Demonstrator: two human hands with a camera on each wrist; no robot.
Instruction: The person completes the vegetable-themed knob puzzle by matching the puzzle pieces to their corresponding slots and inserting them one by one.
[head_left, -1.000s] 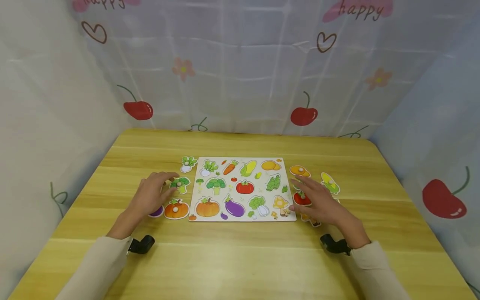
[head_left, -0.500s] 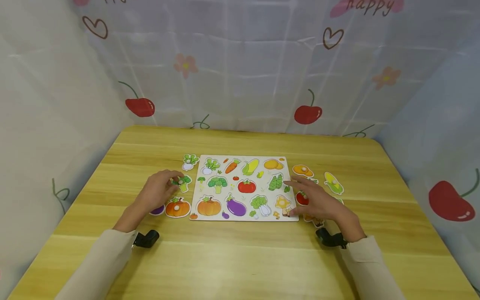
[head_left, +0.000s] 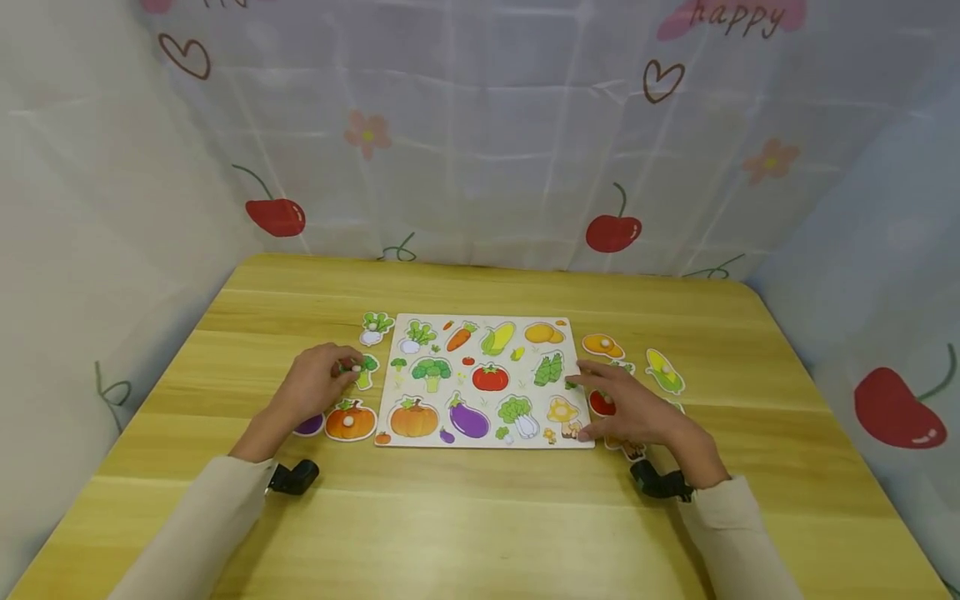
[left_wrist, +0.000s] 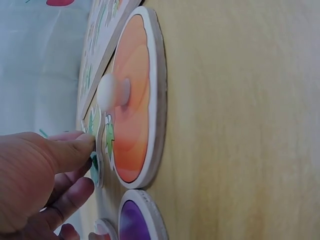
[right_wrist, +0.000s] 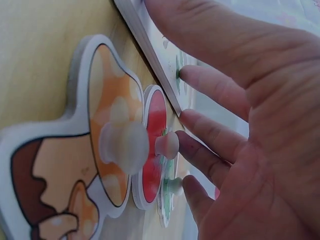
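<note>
A wooden puzzle board [head_left: 465,429] printed with vegetables lies on the table. At its left, my left hand [head_left: 313,383] pinches the knob of the broccoli piece [head_left: 367,375] between thumb and index finger. The pumpkin piece [left_wrist: 135,115], with a white knob, lies just beside that hand in the left wrist view. My right hand [head_left: 637,406] is spread at the board's right edge, thumb and fingertips reaching over it, with nothing gripped. Beneath and beside it are the tomato piece [right_wrist: 154,145] and the mushroom piece [right_wrist: 117,100].
A radish piece [head_left: 375,328] sits at the board's upper left; an eggplant piece [left_wrist: 137,220] is partly hidden beyond the pumpkin. On the right lie a potato piece [head_left: 602,345] and a corn piece [head_left: 663,371]. A printed curtain [head_left: 480,167] stands behind the table [head_left: 480,525].
My left thumb and fingers have come together on the broccoli piece's knob. My right hand has shifted slightly left onto the board's edge. The head view has shifted slightly.
</note>
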